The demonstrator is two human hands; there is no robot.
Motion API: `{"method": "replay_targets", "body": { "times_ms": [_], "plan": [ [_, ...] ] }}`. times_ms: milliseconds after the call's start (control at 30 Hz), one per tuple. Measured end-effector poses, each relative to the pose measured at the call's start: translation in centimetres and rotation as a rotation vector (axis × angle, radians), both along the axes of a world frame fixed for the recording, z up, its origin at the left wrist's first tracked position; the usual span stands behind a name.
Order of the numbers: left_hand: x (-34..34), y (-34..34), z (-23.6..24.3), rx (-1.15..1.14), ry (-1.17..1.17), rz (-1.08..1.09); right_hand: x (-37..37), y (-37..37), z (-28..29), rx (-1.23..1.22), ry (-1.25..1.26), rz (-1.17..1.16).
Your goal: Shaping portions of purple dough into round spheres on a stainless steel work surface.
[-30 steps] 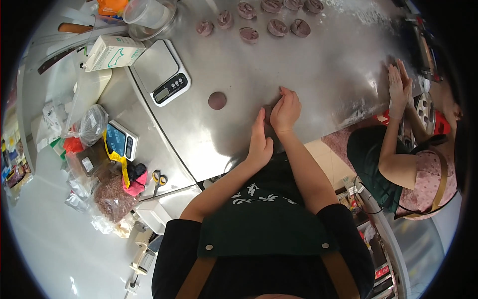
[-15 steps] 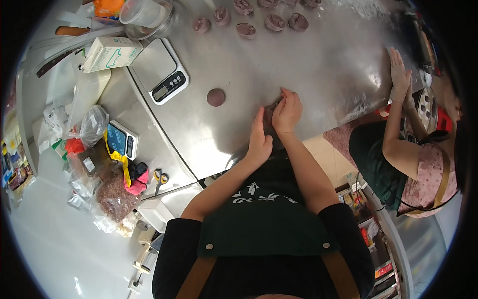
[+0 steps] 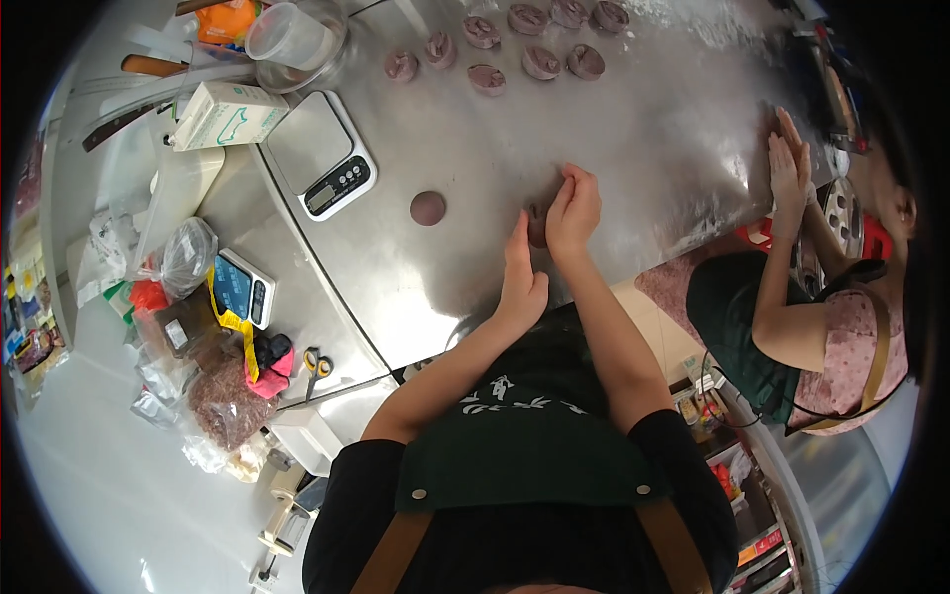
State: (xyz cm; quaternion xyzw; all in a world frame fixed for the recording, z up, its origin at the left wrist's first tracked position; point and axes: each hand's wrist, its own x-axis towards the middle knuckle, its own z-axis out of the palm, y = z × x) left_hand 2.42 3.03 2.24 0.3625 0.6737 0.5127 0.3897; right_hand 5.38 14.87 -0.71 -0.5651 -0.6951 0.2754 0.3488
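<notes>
Between my two hands a small purple dough piece [image 3: 537,228] rests on the steel table, partly hidden by my fingers. My left hand [image 3: 523,282] lies along its left side, fingers straight and together. From the right, my right hand [image 3: 575,213] curves round it, with the fingers bent toward the dough. A smooth, round purple dough ball [image 3: 427,209] sits apart on the table, left of my hands. Farther back stand several purple dough pieces [image 3: 540,62] with folded, creased tops.
A white kitchen scale [image 3: 334,158] stands at the left, beside a carton [image 3: 230,116] and a clear plastic tub [image 3: 289,36]. Scissors [image 3: 316,368], a smaller scale [image 3: 243,286] and bagged goods lie nearer. At the right, a co-worker's hands [image 3: 789,173] are pressed together.
My hands stay round the dough piece; the right one has shifted slightly and more of the dough shows. The whole scene has slid slightly downward in view. The co-worker's hands have shifted against each other.
</notes>
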Motion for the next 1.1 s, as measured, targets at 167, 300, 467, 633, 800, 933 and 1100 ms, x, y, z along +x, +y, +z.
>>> {"method": "replay_targets", "body": {
  "times_ms": [167,300,467,633,800,933,1100],
  "plan": [
    [1.0,-0.6,-0.3,0.035,-0.079,0.011,-0.2,-0.9,-0.2,0.014,-0.028,0.025],
    [-0.4,-0.7,-0.9,-0.067,-0.069,-0.001,0.7,-1.0,-1.5,0.137,-0.209,0.102],
    [-2.6,0.7,-2.6,-0.084,-0.195,-0.013,0.5,-0.4,-2.3,0.12,-0.204,0.119],
    [-1.0,-0.5,-0.7,-0.086,-0.093,-0.091,0.1,-1.6,0.2,-0.067,0.065,-0.025],
    [1.5,-1.5,0.3,-0.033,-0.058,-0.032,1.7,-3.1,-1.3,0.064,-0.145,-0.06],
    [0.1,-1.1,-1.0,-0.054,-0.034,-0.021,1.9,-2.1,-1.5,0.116,-0.207,-0.03],
    [-0.2,-1.2,-1.1,-0.061,-0.03,-0.119,1.7,-2.1,-0.2,-0.194,0.066,-0.09]
  ]
}}
